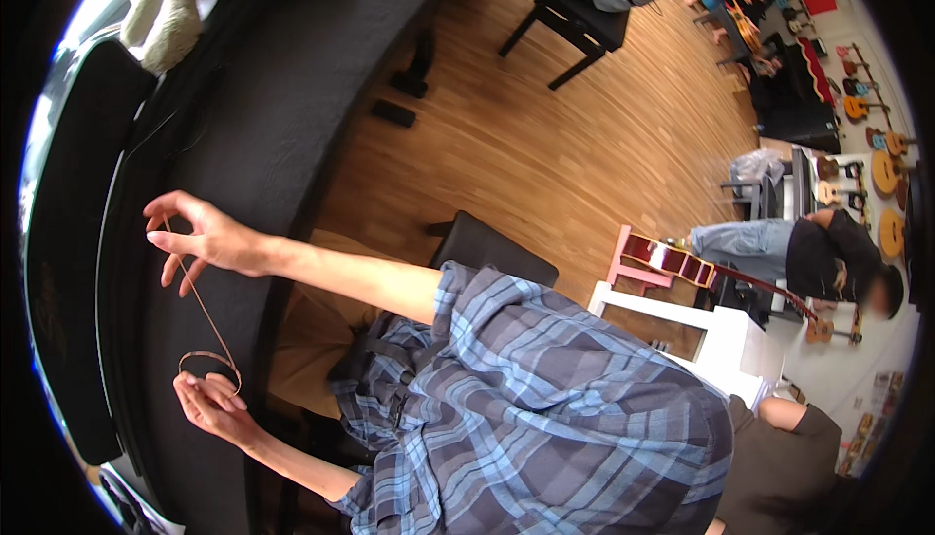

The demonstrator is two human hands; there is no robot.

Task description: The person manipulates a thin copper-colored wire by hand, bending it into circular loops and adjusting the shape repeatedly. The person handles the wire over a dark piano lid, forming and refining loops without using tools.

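Note:
A thin copper-brown string (207, 314) runs slanting between my two hands. My right hand (209, 235), the upper one in the picture, has its end between thumb and forefinger, and the other fingers hang loosely apart. Lower down, my left hand (209, 408) is curled palm inward, with the fingers bent around the string. A loop (200, 354) of the same string stands out above these fingers. Both hands are over a long black piano-like surface (282, 68), not resting on it. My forearms reach out from blue plaid sleeves (453, 287).
A pale plush toy (175, 19) sits at the upper left. Beyond my arms are a black stool (497, 248), a white chair (726, 340) and a dark red guitar (672, 259). A person in black (818, 253) stands at right; another sits on a black bench (575, 24).

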